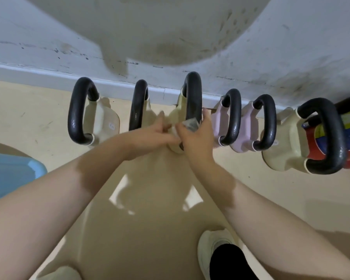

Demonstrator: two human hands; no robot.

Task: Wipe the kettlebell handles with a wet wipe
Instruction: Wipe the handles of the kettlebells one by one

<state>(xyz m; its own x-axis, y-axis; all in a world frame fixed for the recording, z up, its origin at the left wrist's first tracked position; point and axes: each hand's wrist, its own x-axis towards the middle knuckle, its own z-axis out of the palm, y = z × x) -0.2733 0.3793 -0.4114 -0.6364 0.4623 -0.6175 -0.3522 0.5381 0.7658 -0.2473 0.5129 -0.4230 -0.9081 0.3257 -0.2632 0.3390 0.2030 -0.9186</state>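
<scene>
both hands meet at the near end of the third handle [194, 98], counting from the left of six kettlebells lined along the wall [291, 57]. right hand [196, 136] is curled round a crumpled wipe [191, 124], pressing it to that handle; left hand [158, 134] has fingers mostly straight, touching the cream bell [175, 116] beside the wipe, seemingly steadying it. wipe looks soft, limp, likely slippery when wet, so best bunched in the palm. handles look hard and glossy; bells are probably heavy enough to stay put.
</scene>
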